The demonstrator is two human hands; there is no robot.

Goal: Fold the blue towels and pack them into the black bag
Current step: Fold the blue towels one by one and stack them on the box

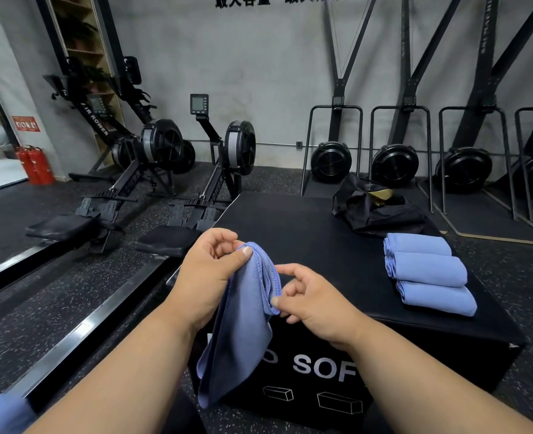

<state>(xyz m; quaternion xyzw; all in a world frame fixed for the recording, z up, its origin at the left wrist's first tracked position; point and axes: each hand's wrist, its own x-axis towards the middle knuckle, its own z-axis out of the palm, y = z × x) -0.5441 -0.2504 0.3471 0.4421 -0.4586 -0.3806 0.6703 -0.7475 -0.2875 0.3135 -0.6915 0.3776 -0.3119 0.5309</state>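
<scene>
A: What is worn on the arms? 
B: Nothing; both forearms are bare to the frame's edge; no sleeves, watch or rings on the left hand (pixel 210 270) or right hand (pixel 313 297).

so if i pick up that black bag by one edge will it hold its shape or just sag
Probably sags: the black bag lies crumpled and collapsed on the black box, so the fabric looks thin and floppy. It seems light and nearly empty. Its opening may need holding apart with both hands.
</scene>
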